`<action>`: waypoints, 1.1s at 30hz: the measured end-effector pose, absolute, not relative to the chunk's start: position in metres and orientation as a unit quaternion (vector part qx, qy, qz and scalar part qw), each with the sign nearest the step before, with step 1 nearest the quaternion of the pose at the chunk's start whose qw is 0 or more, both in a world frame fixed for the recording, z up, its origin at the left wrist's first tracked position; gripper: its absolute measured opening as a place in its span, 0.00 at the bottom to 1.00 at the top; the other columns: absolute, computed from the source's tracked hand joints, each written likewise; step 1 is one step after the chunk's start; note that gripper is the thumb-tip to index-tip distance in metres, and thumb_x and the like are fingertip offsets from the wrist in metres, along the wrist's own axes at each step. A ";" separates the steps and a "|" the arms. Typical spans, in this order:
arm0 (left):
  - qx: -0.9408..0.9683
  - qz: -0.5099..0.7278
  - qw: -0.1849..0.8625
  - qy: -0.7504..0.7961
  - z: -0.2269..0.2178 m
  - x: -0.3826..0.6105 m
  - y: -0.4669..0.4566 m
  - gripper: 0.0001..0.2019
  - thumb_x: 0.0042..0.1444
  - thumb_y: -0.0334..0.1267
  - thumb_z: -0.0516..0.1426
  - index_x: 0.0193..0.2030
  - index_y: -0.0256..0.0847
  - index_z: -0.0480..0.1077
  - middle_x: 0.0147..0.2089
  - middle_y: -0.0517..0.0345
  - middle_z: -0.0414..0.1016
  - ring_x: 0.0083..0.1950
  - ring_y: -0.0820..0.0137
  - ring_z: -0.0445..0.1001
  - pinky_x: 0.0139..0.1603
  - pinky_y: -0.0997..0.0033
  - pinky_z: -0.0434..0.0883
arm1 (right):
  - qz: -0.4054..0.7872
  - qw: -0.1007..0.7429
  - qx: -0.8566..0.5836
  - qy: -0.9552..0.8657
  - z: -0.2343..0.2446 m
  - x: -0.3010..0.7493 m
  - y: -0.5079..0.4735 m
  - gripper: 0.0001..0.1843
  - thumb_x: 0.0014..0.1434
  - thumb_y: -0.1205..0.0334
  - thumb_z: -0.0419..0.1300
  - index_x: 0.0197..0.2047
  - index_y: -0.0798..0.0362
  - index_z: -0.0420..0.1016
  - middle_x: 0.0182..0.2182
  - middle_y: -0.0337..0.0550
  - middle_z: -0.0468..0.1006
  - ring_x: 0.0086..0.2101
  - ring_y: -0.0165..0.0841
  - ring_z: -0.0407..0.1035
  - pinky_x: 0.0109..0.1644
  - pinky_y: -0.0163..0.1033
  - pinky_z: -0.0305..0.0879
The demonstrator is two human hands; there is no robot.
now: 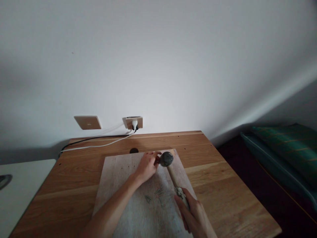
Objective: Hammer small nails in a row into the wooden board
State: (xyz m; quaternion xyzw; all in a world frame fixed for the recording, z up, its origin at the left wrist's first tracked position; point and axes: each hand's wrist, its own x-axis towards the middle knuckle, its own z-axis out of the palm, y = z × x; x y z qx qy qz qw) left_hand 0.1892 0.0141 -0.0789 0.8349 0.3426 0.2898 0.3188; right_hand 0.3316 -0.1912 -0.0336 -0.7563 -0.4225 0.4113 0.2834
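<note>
My right hand (194,211) is wrapped round the pale, mottled grip of a hammer (172,177) with a wooden shaft and a broad, round, dark head. That head is up beside the fingertips of my left hand (148,165), near the far edge of a pale wooden board (131,211). The left fingers are pinched together; whatever is between them is hidden. Several loose nails (159,190) lie on the board between my two arms. Small dark spots (128,166) run in a row left of my left hand.
Beneath the board is a brown wooden tabletop (218,191). A black cable (94,138) and a white cable (99,146) cross its back left, with a white plug (134,123) in the wall socket. A white surface (22,188) adjoins at left; green striped cushions (289,148) lie right.
</note>
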 end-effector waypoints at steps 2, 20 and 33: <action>0.833 0.292 0.324 0.340 -0.082 0.189 0.014 0.26 0.52 0.16 0.59 0.56 0.42 0.75 0.45 0.53 0.87 0.53 0.56 0.82 0.63 0.53 0.71 | 0.409 0.281 -0.758 -0.423 -0.035 0.333 -0.193 0.35 0.68 0.29 0.48 0.53 0.54 0.72 0.14 0.28 0.66 0.14 0.30 0.63 0.20 0.32 0.58; 0.945 0.001 0.273 0.178 -0.022 0.146 -0.035 0.06 0.54 0.32 0.66 0.36 0.42 0.74 0.41 0.56 0.81 0.44 0.61 0.80 0.46 0.67 0.73 | 0.433 0.257 -0.766 -0.399 -0.054 0.353 -0.226 0.40 0.63 0.20 0.50 0.50 0.48 0.79 0.15 0.36 0.69 0.18 0.36 0.65 0.23 0.36 0.59; 0.852 0.244 0.350 0.305 -0.043 0.151 -0.001 0.10 0.61 0.24 0.58 0.41 0.41 0.79 0.41 0.56 0.81 0.39 0.67 0.79 0.43 0.72 0.72 | 0.426 0.267 -0.755 -0.421 -0.054 0.351 -0.225 0.41 0.67 0.23 0.46 0.54 0.51 0.76 0.14 0.31 0.65 0.17 0.34 0.64 0.24 0.35 0.61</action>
